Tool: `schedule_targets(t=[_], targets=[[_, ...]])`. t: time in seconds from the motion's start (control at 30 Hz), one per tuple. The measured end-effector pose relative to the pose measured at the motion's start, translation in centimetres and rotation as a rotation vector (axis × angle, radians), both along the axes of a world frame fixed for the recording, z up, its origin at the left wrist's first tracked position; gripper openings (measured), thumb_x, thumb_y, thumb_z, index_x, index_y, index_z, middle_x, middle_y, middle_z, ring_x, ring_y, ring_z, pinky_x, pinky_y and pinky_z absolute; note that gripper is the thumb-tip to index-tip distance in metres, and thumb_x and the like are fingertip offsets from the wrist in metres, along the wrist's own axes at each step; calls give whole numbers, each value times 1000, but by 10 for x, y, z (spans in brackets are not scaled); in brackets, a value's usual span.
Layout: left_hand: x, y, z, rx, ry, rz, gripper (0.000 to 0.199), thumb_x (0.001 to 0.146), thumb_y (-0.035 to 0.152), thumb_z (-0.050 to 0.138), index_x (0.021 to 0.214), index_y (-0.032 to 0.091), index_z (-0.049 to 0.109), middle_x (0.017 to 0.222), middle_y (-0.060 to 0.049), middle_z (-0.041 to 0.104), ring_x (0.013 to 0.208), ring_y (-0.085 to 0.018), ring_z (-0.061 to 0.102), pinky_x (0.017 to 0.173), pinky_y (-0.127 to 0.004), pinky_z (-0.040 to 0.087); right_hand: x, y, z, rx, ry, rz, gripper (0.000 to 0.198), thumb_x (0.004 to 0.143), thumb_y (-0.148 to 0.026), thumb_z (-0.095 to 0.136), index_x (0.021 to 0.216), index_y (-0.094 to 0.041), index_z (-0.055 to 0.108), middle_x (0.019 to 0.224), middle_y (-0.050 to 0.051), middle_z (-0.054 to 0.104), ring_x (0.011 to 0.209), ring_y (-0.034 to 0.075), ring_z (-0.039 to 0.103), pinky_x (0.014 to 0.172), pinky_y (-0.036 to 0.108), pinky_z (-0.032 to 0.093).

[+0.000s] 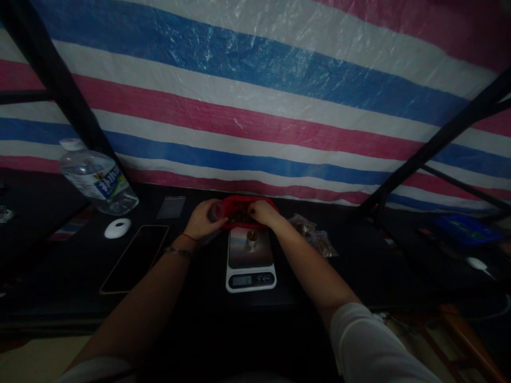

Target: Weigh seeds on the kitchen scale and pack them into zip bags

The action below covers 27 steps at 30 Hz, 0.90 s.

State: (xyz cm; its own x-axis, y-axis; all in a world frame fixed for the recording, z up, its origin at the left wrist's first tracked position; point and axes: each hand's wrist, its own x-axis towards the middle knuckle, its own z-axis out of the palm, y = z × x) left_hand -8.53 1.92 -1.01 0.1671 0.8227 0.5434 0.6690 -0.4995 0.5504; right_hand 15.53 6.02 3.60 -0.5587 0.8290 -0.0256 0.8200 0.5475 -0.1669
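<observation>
A red bag (266, 200) lies at the back of the dark table, its mouth wide and small dark pieces (239, 214) inside. My left hand (202, 219) is closed round a small see-through cup (216, 211) at the bag's left side. Over the right part of the bag, my right hand (264, 213) has its fingers pinched together among the dark pieces; what they hold is too small to make out. Just in front stands a white digital scale (250, 276) with a metal plate. On that plate is a small metal cup (252, 242) with something brownish in it.
Two clear zip bags of brown bits (322, 244) lie right of the scale. At left are a phone (136, 260), a white mouse-like object (117, 228), a flat clear bag (171, 207) and a large plastic bottle (99, 178). Black frame bars (431, 141) slant up both sides before a striped sheet (247, 111).
</observation>
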Motion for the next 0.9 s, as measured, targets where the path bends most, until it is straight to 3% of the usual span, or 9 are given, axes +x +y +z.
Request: schedule_targets(t=[0.2, 0.53, 0.9], targets=[[2, 0, -2, -2, -46, -17, 58, 70, 51, 68, 115, 16, 56, 113, -11, 64, 102, -28, 61, 90, -42, 49, -2, -2, -1, -142, 13, 51, 28, 81, -23, 62, 107, -20, 72, 102, 5, 73, 86, 18, 66, 73, 22, 44], [3, 1, -3, 3, -66, -35, 54, 70, 49, 67, 111, 16, 59, 109, -11, 66, 101, -28, 62, 88, -42, 50, -5, 4, -3, -62, -70, 43, 25, 80, -12, 57, 97, -18, 75, 97, 7, 74, 88, 19, 66, 76, 23, 44], [2, 0, -8, 25, -30, -3, 53, 70, 48, 68, 111, 16, 59, 107, -10, 67, 98, -27, 63, 89, -42, 50, 9, -5, -4, 25, 142, -57, 18, 79, -14, 65, 93, -17, 75, 98, 7, 74, 93, 19, 66, 84, 25, 45]])
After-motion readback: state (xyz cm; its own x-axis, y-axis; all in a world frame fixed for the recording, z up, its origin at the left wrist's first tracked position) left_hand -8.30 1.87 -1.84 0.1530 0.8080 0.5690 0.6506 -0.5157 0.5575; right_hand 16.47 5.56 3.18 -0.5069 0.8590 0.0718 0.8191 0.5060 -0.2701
